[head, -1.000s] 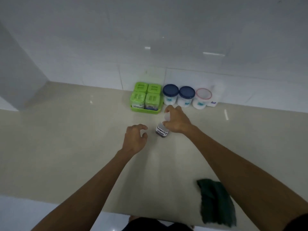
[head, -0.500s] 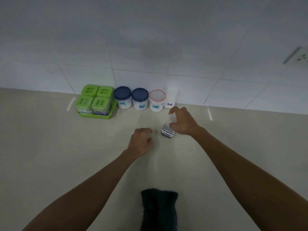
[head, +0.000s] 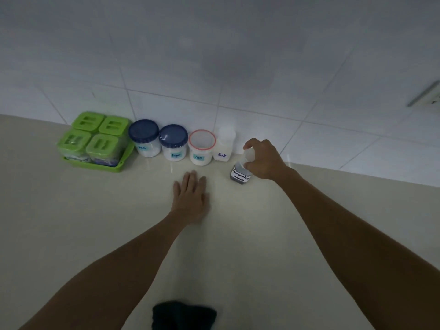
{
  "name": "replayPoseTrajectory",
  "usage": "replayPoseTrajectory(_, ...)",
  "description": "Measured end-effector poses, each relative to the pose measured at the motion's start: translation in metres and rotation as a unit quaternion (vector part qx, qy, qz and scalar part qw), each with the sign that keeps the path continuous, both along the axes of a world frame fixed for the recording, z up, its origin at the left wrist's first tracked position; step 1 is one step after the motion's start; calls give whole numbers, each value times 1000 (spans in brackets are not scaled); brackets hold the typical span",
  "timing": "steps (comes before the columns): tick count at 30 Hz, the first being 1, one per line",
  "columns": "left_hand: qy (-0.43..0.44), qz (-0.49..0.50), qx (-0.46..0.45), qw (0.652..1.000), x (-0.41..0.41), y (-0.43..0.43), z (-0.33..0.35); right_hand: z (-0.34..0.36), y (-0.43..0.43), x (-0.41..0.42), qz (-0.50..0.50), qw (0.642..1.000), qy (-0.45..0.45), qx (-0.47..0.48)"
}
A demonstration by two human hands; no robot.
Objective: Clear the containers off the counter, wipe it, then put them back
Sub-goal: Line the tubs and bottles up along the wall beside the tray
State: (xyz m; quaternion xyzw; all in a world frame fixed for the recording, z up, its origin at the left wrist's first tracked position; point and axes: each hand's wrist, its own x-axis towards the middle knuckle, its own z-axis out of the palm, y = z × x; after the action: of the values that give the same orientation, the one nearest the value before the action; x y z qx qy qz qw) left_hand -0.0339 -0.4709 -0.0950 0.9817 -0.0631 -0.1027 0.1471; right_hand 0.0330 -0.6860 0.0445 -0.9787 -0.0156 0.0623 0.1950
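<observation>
Four green-lidded boxes (head: 94, 139) in one green tray (head: 119, 168), two blue-lidded jars (head: 144, 138), one red-rimmed jar (head: 202, 146), one salt bottle (head: 223, 146), one sauce bottle (head: 241, 173), one dark cloth (head: 183, 315).

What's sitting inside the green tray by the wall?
The green tray holds four square containers with green lids, two rows of two, filling it. Dark contents show through the front pair's clear walls. The back pair's contents and the tray floor are covered.

Dim, bluish, soft picture; wide-angle bending at edges; faint counter (head: 71, 222) glare.
</observation>
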Motion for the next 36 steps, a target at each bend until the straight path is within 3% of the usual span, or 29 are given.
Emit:
replayPoseTrajectory(8,-115,61,11,991,-9,-12,-17,-6,-20,41,22,999,-19,-32)
replayPoseTrajectory(36,-133,86,-22,987,-8,-16,-15,-18,-4,75,-18,999,-46,-6)
